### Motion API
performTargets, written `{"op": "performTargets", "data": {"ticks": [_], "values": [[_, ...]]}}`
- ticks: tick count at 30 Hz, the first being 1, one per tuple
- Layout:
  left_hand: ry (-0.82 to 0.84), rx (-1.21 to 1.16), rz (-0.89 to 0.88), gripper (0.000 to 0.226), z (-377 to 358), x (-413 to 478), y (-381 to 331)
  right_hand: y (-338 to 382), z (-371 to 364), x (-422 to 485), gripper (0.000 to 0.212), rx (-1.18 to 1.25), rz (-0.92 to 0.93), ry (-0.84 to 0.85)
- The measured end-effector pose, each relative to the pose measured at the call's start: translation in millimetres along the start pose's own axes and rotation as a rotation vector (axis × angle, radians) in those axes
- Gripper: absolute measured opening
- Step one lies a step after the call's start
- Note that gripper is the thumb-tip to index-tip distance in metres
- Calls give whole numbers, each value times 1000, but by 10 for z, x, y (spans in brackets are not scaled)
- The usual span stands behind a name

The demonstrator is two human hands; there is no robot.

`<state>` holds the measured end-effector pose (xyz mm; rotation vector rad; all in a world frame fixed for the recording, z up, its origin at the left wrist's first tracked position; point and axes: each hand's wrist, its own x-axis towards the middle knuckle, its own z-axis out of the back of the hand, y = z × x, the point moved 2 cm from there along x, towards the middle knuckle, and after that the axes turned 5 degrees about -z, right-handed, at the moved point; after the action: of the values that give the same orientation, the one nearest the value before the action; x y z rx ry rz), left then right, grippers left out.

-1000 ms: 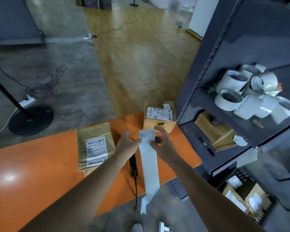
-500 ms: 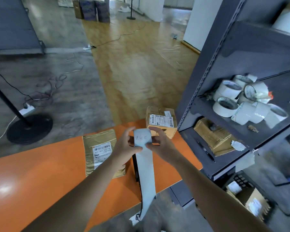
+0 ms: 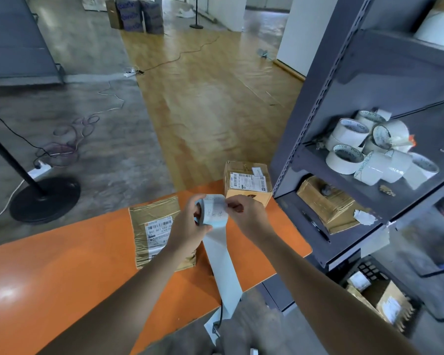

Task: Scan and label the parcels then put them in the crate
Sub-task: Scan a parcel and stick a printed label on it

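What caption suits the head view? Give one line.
Left hand holds a label strip, right hand pinches its handwritten label, above two parcels on an orange table.

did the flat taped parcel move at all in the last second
No. The flat parcel still lies with its far side at the far edge of the orange table, left of the small box; only the camera shifted.

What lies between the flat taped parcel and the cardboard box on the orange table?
Head view: the left hand and right hand hold the label strip in front of that gap. The orange table visible there is bare; the rest is hidden.
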<state>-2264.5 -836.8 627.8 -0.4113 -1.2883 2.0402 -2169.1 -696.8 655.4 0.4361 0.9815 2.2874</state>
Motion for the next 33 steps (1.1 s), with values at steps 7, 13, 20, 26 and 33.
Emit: {"op": "performTargets", "data": {"ticks": [7,13,20,26,33], "values": [[-6,51,-23,73,-34,27,-20,-5,50,32,10,36,-72,24],[19,-20,35,74,-89,69,-77,20,70,64,6,15,-79,46],[4,-185,183,78,-125,158,-97,-44,94,89,11,217,-183,95],[-6,-192,234,81,-162,210,-118,-80,129,113,13,398,-327,132],[39,-194,227,71,-216,197,-123,-105,91,107,19,505,-505,389]]}}
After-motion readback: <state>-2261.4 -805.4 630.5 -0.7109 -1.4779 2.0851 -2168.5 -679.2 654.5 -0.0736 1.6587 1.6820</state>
